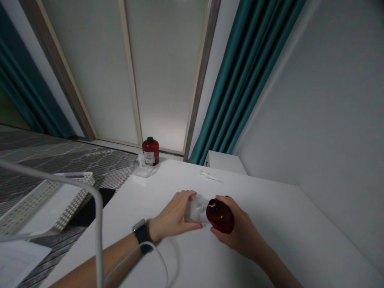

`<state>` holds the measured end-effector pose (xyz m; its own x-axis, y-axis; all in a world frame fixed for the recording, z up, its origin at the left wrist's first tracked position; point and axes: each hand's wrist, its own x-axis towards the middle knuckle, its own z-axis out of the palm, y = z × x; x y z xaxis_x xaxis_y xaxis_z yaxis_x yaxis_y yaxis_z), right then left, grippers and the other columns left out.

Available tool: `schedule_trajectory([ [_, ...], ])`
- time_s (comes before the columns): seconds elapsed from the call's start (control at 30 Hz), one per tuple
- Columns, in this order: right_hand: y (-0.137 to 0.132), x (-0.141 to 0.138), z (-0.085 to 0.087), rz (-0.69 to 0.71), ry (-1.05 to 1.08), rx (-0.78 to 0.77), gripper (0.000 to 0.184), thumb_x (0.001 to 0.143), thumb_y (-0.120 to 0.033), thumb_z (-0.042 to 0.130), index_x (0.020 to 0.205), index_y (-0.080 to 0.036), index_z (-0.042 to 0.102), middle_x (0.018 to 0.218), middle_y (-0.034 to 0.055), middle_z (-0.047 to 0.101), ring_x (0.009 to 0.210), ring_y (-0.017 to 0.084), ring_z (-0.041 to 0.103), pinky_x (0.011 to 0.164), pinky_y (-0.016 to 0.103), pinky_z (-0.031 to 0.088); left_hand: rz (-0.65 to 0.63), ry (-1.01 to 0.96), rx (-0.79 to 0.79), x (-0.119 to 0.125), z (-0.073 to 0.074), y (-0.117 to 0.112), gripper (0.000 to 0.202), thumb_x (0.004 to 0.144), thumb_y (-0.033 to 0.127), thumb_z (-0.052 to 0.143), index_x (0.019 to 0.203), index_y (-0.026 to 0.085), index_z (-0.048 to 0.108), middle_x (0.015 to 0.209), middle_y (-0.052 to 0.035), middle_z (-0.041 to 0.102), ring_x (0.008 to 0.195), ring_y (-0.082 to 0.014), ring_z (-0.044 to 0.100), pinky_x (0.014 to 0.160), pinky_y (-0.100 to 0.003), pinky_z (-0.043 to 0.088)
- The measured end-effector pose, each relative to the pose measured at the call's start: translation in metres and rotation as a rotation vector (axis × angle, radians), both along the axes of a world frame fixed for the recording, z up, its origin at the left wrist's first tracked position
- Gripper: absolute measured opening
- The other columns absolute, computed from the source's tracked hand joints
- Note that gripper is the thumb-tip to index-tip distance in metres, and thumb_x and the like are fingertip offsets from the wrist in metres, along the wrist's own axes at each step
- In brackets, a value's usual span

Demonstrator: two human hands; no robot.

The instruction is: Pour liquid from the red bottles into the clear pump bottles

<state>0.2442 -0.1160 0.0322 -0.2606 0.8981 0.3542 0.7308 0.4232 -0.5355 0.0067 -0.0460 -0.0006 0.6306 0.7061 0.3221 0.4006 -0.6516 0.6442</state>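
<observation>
My right hand point(238, 230) is wrapped round a dark red bottle point(220, 216), tilted with its open neck toward the left. My left hand point(175, 218), with a dark watch on its wrist, grips a small clear container point(196, 210) that meets the bottle's mouth. Both hands rest low over the white table point(270, 208). What is inside the clear container I cannot make out.
A second dark red bottle with a black cap point(150, 151) stands at the table's far left corner beside clear plastic wrapping point(143, 166). A small white stick-like item point(210, 176) lies further back. A white perforated basket point(45, 200) sits on the bed at left. A white cable point(96, 216) crosses the foreground.
</observation>
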Motion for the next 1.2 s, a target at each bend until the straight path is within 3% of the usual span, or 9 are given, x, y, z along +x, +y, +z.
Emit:
schedule_trajectory([
  [0.2, -0.01, 0.01, 0.012, 0.076, -0.056, -0.084, 0.077, 0.068, -0.013, 0.072, 0.136, -0.031, 0.042, 0.131, 0.0096, 0.058, 0.118, 0.027, 0.062, 0.098, 0.043, 0.053, -0.072, 0.006, 0.109, 0.0, 0.008, -0.004, 0.074, 0.078, 0.048, 0.074, 0.134, 0.016, 0.037, 0.125, -0.0167, 0.056, 0.109, -0.0336, 0.055, 0.097, -0.052, 0.045],
  [0.53, -0.02, 0.017, 0.03, 0.104, -0.209, -0.303, 0.078, 0.07, -0.015, 0.072, 0.14, -0.036, 0.043, 0.143, 0.0086, 0.046, 0.119, 0.028, 0.061, 0.1, 0.045, 0.05, -0.114, 0.049, 0.101, 0.001, 0.009, -0.008, 0.078, 0.076, 0.052, 0.076, 0.135, 0.016, 0.039, 0.125, -0.0167, 0.058, 0.108, -0.0334, 0.056, 0.096, -0.051, 0.045],
  [1.2, -0.016, 0.013, 0.044, 0.139, -0.24, -0.351, 0.071, 0.07, -0.017, 0.073, 0.135, -0.038, 0.052, 0.13, 0.0049, 0.057, 0.099, 0.025, 0.068, 0.087, 0.039, 0.056, -0.154, 0.062, 0.107, 0.002, 0.009, -0.007, 0.08, 0.075, 0.056, 0.075, 0.136, 0.018, 0.038, 0.125, -0.0162, 0.059, 0.107, -0.0339, 0.059, 0.095, -0.05, 0.045],
])
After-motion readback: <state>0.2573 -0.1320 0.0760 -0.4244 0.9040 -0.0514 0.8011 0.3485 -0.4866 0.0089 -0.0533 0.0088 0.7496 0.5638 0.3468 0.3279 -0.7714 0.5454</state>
